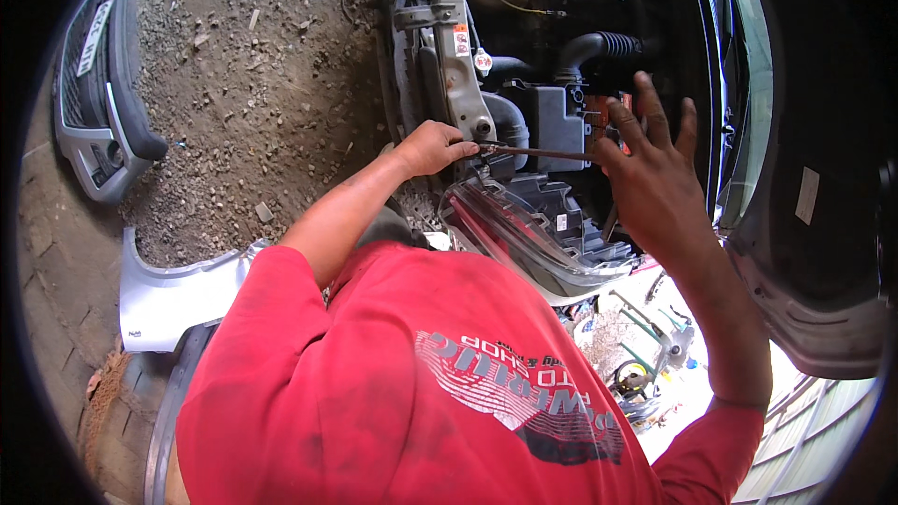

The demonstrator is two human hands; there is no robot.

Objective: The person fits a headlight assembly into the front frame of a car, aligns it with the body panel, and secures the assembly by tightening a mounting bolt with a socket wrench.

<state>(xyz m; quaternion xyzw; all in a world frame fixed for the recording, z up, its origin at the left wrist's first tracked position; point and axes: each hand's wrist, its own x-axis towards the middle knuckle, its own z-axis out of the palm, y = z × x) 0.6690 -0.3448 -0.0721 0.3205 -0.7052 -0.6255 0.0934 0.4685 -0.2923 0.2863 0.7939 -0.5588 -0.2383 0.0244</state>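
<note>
A long thin metal tool point(547, 153) lies across the front of the open engine bay, and its exact kind does not show. My left hand point(432, 148) rests on the metal front crossmember point(458, 84), fingers and thumb closed at the tool's left end, beside a bolt area. My right hand point(659, 178) is at the other end, fingers spread wide, with the tool's end meeting the thumb side. A clear headlight point(524, 238) sits just below the tool, close to my body. A grey plastic box point(559, 126) and a black air duct point(505, 117) lie behind it.
A detached silver bumper point(103, 131) lies on gravel point(253, 84) at the left, with a silver fender point(173, 295) nearer me. The raised hood point(823, 252) is at the right. A radiator cap point(482, 63) sits along the crossmember. Green-framed equipment point(645, 327) stands at the lower right.
</note>
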